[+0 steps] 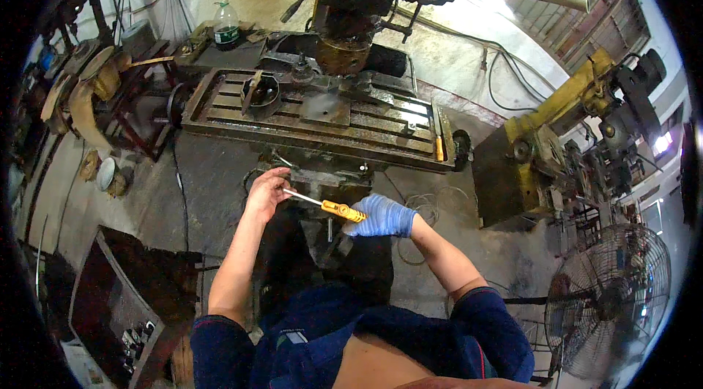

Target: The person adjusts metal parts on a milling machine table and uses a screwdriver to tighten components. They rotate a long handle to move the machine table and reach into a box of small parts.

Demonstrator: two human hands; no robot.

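My right hand (pixel 382 216), in a blue knitted glove, is closed around the yellow handle of a hand tool with a thin metal shaft (pixel 338 210); its exact kind is unclear. The shaft points left and slightly up to my bare left hand (pixel 268 194). The left fingers are bent together at the shaft's tip; whether they grip the tip or a small piece there is too small to tell. Both hands are in front of the long slotted table (pixel 293 131) of a milling machine (pixel 348 8), above its lower body.
On the machine table are a round dark fixture (pixel 261 95) at left and another yellow-handled tool (pixel 439 148) at right. A plastic bottle (pixel 225 27) stands behind. A caged fan (pixel 609 301) stands at near right, a yellow-green machine (pixel 516 162) beyond it, and a dark metal cabinet (pixel 121 301) at near left.
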